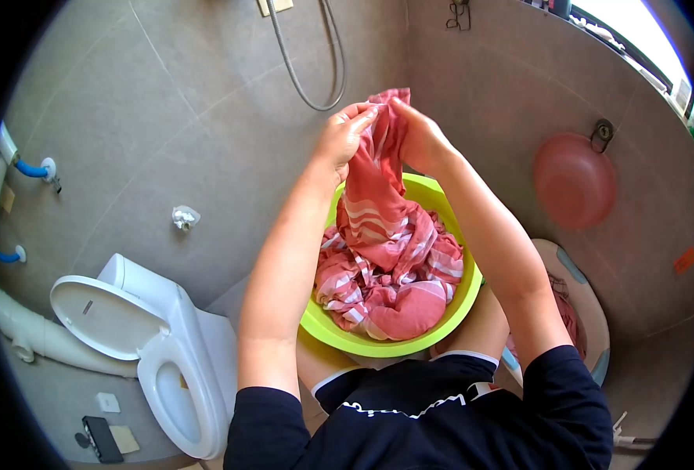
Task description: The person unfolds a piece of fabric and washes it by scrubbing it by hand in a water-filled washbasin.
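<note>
A red cloth with white stripes (374,207) rises out of a lime-green basin (362,345), its upper end held up between both hands. My left hand (345,135) pinches the cloth's edge near the top. Opposite it, my right hand (421,137) grips the same raised end, some of its fingers hidden behind the fabric. The lower part of the cloth lies bunched and folded in the basin, which sits between my legs. Whether the heap is one piece or more, I cannot tell.
At left stands a white toilet (182,392) with its lid raised. A second tub (597,333) holding dark red cloth is at my right. A pink basin (574,180) hangs on the right wall. A shower hose (288,63) loops down the wall ahead.
</note>
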Available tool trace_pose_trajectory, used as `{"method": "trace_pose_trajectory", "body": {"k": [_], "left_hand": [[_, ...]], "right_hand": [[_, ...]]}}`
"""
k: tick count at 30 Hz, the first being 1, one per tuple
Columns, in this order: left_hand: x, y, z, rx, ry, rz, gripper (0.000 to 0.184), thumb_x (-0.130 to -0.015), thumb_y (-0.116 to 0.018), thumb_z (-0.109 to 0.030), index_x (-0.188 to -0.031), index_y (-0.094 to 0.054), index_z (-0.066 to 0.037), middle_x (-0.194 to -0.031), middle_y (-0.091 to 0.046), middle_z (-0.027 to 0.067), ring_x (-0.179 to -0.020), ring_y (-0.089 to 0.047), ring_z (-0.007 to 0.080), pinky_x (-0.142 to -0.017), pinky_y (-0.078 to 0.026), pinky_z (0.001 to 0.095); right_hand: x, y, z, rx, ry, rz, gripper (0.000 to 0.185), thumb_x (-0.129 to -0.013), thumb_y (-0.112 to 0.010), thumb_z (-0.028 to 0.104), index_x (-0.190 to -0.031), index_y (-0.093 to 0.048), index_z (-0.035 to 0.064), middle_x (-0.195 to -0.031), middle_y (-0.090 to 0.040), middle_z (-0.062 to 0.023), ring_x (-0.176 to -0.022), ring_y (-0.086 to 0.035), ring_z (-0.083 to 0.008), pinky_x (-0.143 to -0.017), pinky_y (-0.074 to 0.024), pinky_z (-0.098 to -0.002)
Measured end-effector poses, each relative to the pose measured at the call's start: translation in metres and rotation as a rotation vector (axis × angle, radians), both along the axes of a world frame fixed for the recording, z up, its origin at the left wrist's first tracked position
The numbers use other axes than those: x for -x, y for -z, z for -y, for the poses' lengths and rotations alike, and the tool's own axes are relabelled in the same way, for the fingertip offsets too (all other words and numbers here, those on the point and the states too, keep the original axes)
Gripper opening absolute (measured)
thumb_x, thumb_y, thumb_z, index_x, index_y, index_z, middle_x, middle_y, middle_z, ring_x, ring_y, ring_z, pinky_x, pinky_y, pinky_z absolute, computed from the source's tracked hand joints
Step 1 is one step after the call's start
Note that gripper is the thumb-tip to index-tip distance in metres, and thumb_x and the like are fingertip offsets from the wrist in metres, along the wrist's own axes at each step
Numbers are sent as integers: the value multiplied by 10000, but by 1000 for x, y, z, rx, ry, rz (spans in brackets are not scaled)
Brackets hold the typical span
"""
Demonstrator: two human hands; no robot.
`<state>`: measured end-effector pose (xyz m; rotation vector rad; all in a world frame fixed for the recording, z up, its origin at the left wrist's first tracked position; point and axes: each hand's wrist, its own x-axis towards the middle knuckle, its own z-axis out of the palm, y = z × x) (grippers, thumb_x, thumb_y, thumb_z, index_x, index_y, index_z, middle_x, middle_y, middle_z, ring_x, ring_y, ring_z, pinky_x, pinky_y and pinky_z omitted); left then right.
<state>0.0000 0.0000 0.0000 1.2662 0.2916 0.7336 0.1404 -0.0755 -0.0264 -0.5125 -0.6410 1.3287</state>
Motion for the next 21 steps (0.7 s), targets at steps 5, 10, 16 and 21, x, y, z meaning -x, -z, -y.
{"method": "trace_pose_trajectory", "body": {"k": [5, 10, 16, 21], "left_hand": [[6, 15, 4, -30, 88, -12, 197, -902, -602, -146, -1033, -614, 1, -906, -642, 21, -826, -595, 84, -718, -482, 208], [33, 46, 3, -469, -13, -233, 231, -889, -628, -212, -1024, -600, -27, -926, -629, 21, -831, -579, 76, -722, -482, 221], [50, 50, -5, -313, 14, -256, 117, -892, -611, -191, -816, -577, -109, -760, -569, -60, -639, -491, 22, -557, -412, 184], [12, 8, 3, -386, -49, -172, 159, -889, -614, -186, -815, -613, -45, -723, -578, -19, -620, -510, 43, -527, -438, 209]], "right_hand": [[6, -13, 21, 181, 40, 960, 189, -905, -594, 193, -947, -645, 17, -826, -651, -40, -742, -622, -137, -659, -509, -285], [-8, -33, 22, 128, 527, 965, 121, -794, -601, 85, -892, -630, 19, -713, -596, -11, -596, -546, -102, -504, -436, -265], [-29, -75, 39, 145, 503, 539, 264, -827, -614, 127, -1053, -586, -6, -959, -634, -72, -899, -603, -155, -820, -503, -293], [8, -37, 25, 34, 62, 602, 251, -880, -560, 130, -1105, -577, 20, -1057, -615, -61, -982, -567, -127, -890, -450, -273]]}}
